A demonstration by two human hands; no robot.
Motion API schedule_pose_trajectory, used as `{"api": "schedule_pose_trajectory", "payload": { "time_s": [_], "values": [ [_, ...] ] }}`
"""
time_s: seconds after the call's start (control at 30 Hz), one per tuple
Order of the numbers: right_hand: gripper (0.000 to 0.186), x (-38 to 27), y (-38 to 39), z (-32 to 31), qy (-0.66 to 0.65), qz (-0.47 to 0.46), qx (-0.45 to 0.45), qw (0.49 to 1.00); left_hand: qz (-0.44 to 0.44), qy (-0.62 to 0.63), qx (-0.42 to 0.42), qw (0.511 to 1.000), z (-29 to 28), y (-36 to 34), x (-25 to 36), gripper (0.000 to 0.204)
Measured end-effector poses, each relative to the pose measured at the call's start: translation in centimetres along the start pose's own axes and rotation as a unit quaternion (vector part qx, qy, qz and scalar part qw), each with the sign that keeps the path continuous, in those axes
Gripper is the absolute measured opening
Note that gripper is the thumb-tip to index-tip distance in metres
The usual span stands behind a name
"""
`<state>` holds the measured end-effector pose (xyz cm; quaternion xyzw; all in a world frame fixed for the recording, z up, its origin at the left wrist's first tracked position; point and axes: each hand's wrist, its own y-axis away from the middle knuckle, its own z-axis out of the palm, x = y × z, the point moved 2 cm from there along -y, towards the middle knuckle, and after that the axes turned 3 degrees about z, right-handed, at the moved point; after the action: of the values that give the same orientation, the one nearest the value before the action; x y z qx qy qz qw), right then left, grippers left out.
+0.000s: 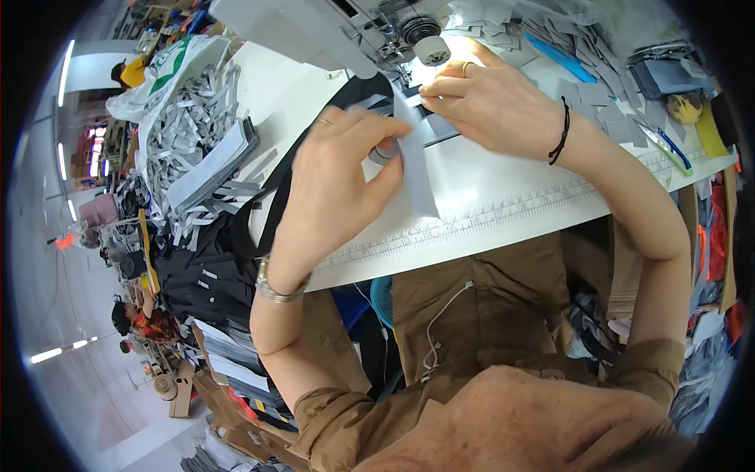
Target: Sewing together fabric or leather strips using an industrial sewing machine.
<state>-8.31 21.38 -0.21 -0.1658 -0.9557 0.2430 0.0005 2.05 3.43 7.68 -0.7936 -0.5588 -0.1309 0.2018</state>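
Note:
At the sewing machine (354, 39), my left hand (334, 177) is curled, slightly smeared by motion. Its thumb and index finger close at the edge of a light grey strip (418, 177) hanging from the needle area toward me. A small greyish round thing (383, 151) shows between these fingers; its kind is unclear. My right hand (499, 102) is pinched beside the needle, under the bright lamp; its fingertips hide what they hold. Beneath them lies a grey piece with a dark edge (439, 127). Black webbing or cloth (287, 185) runs from the needle area past my left wrist.
Left on the white table (472, 185) are a heap of grey strips (193, 130) and a stacked bundle (216, 165). Grey patches (586, 94), a blue tool (558, 57) and thread snips (667, 148) lie right. A printed ruler (487, 211) follows the near edge. Black bags (200, 275) hang left.

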Motion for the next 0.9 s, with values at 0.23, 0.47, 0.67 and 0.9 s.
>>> {"api": "schedule_pose_trajectory", "payload": {
  "time_s": [0.23, 0.47, 0.67, 0.9],
  "values": [
    [0.016, 0.0, 0.1, 0.0, -0.007, 0.006, -0.009, 1.000, 0.228, -0.402, 0.099, 0.881, 3.9, -2.0, -3.1, 0.007],
    [0.014, -0.2, 0.1, -0.5, 0.017, 0.000, -0.009, 1.000, 0.257, -0.360, 0.063, 0.895, 4.1, -2.4, -5.1, 0.028],
    [0.012, -0.2, 0.1, -0.7, -0.011, 0.030, 0.011, 0.999, 0.261, -0.275, 0.100, 0.920, 5.1, -2.0, -5.9, 0.030],
    [0.013, -0.1, 0.3, -0.7, -0.044, 0.029, 0.017, 0.998, 0.256, -0.250, 0.101, 0.929, 5.1, -2.3, -5.9, 0.034]
  ]
}}
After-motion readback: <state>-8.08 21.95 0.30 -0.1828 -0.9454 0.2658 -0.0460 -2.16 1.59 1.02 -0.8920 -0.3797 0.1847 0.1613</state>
